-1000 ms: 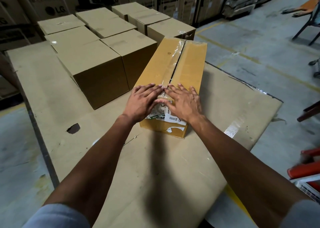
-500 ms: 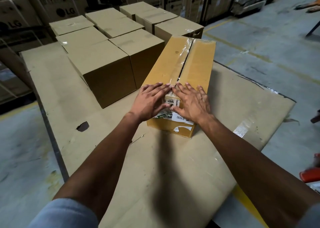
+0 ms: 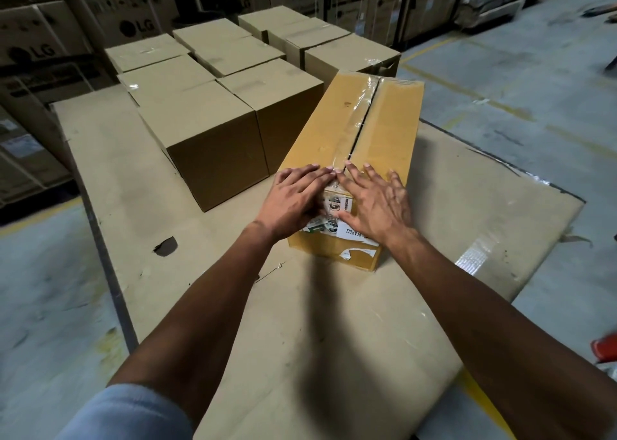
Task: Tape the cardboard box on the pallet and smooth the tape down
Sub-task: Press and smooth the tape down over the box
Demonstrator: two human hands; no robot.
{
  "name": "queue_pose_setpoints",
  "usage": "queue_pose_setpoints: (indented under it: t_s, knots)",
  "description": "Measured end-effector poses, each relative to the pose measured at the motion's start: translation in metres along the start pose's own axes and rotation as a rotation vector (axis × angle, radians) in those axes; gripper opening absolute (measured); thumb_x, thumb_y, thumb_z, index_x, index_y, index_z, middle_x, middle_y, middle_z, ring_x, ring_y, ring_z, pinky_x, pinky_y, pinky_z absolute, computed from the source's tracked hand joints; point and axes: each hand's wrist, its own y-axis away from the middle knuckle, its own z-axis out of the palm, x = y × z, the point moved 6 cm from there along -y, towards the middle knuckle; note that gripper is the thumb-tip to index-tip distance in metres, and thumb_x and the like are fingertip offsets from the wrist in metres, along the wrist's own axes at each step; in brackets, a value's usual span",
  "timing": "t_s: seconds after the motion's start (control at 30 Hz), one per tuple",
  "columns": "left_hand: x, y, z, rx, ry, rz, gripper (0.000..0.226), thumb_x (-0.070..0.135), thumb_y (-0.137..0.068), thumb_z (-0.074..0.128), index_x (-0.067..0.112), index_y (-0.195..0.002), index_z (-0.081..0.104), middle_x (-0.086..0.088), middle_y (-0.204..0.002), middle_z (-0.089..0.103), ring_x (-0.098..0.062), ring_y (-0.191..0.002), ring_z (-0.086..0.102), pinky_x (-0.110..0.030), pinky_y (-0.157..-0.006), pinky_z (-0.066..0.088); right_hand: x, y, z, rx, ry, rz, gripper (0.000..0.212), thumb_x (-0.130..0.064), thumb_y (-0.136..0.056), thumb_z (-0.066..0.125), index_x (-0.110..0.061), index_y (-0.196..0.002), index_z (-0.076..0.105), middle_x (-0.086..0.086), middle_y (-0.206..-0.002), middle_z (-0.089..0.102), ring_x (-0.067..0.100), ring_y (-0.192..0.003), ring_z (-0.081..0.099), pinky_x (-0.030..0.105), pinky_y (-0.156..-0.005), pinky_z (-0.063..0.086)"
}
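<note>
A long yellow-brown cardboard box (image 3: 390, 122) lies lengthwise on a cardboard sheet (image 3: 334, 323) that covers the pallet. Clear tape (image 3: 359, 106) runs along its top seam, wrinkled near the far end. My left hand (image 3: 297, 199) and my right hand (image 3: 377, 202) lie flat, fingers spread, on the near end of the box top, either side of the seam, over the near edge. A torn white label (image 3: 347, 231) shows between them on the near end face. Neither hand holds anything.
Several closed brown boxes (image 3: 207, 139) stand in a block left of and behind the long box, nearly touching it. Stacked LG cartons (image 3: 133, 25) line the back. The sheet has a dark hole (image 3: 165, 246). Concrete floor with yellow lines (image 3: 500, 106) lies to the right.
Both hands stay pressed flat on the near end of the box. My view has shifted, so the box sits further right in frame.
</note>
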Motion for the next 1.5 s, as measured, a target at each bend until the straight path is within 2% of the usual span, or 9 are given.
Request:
queue_pose_setpoints:
  t_s: [0.2,0.33,0.5,0.7,0.97,1.13,1.23,1.33,1.5]
  knots:
    - [0.001,-0.001,0.001,0.035,0.029,-0.067,0.054,0.051,-0.114,0.043,0.027,-0.162,0.044,0.007,-0.167,0.047,-0.021,-0.156,0.040,-0.047,-0.115,0.033,-0.001,0.001,-0.005,0.032,-0.049,0.016,0.072,-0.074,-0.103,0.017,-0.039,-0.166,0.023,-0.012,-0.174,0.022,0.024,-0.158,0.033,0.062,-0.125,0.026]
    - [0.000,-0.003,0.004,0.064,0.030,-0.071,0.053,0.049,-0.112,0.048,0.027,-0.161,0.047,0.007,-0.165,0.049,-0.022,-0.154,0.043,-0.047,-0.113,0.034,-0.001,0.000,-0.004,0.044,-0.045,0.012,0.074,-0.076,-0.102,0.022,-0.038,-0.165,0.025,-0.012,-0.173,0.024,0.023,-0.157,0.035,0.062,-0.125,0.027]
    - [-0.001,0.001,0.002,0.017,0.045,-0.013,0.075,0.050,-0.100,0.068,0.024,-0.164,0.039,0.004,-0.170,0.042,-0.023,-0.157,0.038,-0.048,-0.115,0.030,-0.001,0.001,0.000,0.010,-0.027,-0.009,0.083,-0.078,-0.097,0.041,-0.037,-0.167,0.020,-0.011,-0.175,0.018,0.023,-0.160,0.029,0.061,-0.125,0.026]
    - [-0.003,-0.003,0.001,0.001,0.106,-0.059,0.051,0.045,-0.116,0.036,0.028,-0.164,0.041,0.007,-0.169,0.043,-0.018,-0.158,0.036,-0.048,-0.117,0.030,0.002,0.001,-0.004,0.018,-0.120,0.016,0.071,-0.076,-0.103,0.017,-0.041,-0.165,0.024,-0.015,-0.173,0.022,0.019,-0.160,0.028,0.061,-0.128,0.019]
    - [-0.002,-0.001,0.001,0.048,0.072,-0.020,0.061,0.048,-0.109,0.056,0.021,-0.163,0.043,0.002,-0.167,0.047,-0.023,-0.155,0.041,-0.048,-0.114,0.034,0.001,0.002,0.005,-0.024,-0.033,-0.022,0.086,-0.078,-0.097,0.038,-0.036,-0.168,0.013,-0.010,-0.175,0.013,0.023,-0.162,0.023,0.061,-0.128,0.019]
    - [-0.001,0.003,0.002,-0.042,0.021,-0.003,0.094,0.046,-0.088,0.081,0.023,-0.167,0.033,0.002,-0.174,0.035,-0.024,-0.160,0.032,-0.048,-0.118,0.029,0.001,0.003,0.004,-0.018,-0.016,-0.025,0.093,-0.077,-0.095,0.047,-0.034,-0.168,0.007,-0.009,-0.176,0.009,0.023,-0.162,0.020,0.060,-0.128,0.020]
    - [0.001,0.001,0.000,-0.046,0.065,-0.017,0.080,0.061,-0.099,0.064,0.026,-0.165,0.036,0.003,-0.172,0.039,-0.023,-0.160,0.032,-0.048,-0.121,0.026,0.004,0.004,0.002,-0.036,-0.068,-0.008,0.100,-0.075,-0.094,0.050,-0.030,-0.169,0.002,-0.005,-0.176,0.016,0.022,-0.162,0.023,0.057,-0.130,0.019]
    - [-0.002,-0.007,-0.006,-0.025,0.206,-0.150,0.059,0.063,-0.109,0.041,0.031,-0.158,0.049,0.008,-0.163,0.051,-0.016,-0.155,0.039,-0.048,-0.122,0.028,0.011,0.002,-0.004,0.013,-0.296,0.067,0.082,-0.063,-0.103,0.043,-0.025,-0.169,0.012,0.002,-0.173,0.029,0.022,-0.158,0.033,0.053,-0.132,0.015]
    - [-0.010,-0.024,-0.022,-0.012,0.347,-0.344,0.055,0.061,-0.103,0.052,0.029,-0.147,0.062,0.007,-0.149,0.065,-0.015,-0.136,0.059,-0.058,-0.120,0.040,0.018,-0.011,-0.006,-0.085,-0.432,0.227,0.090,-0.061,-0.103,0.047,-0.016,-0.169,0.007,0.007,-0.178,-0.004,0.024,-0.164,0.004,0.047,-0.132,0.006]
